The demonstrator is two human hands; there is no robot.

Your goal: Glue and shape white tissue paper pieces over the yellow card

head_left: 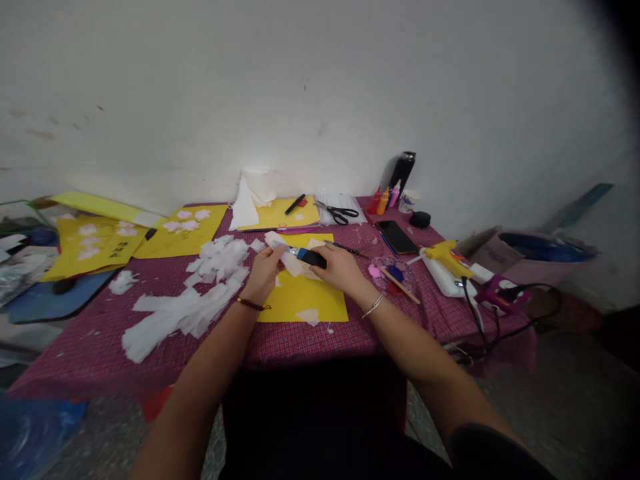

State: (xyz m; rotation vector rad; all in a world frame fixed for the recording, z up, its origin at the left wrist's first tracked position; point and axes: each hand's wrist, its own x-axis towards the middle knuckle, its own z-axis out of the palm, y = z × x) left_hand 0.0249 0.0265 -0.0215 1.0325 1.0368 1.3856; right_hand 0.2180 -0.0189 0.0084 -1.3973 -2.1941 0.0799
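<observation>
Over a yellow sheet [305, 300] in front of me, my left hand [266, 272] pinches a piece of thin white paper [275, 240]. My right hand [340, 267] is closed on a blue-and-black-handled tool [311, 258]. Its metal end points at the white paper beside my left fingers; whether it touches is too small to tell. More pale paper lies under the tool, and a torn scrap [308, 317] rests near the sheet's front edge. Left of my left hand spreads a heap of white paper strips [190, 310] and smaller cut pieces [220, 260].
Black scissors [341, 215] and a black pen [295, 204] lie behind the hands. To the right are a phone [397, 237], paint bottles [383, 201], a black flask [402, 171], a wooden stick [400, 285] and a yellow glue gun [447, 259] with cables. Decorated yellow sheets [183, 233] lie left.
</observation>
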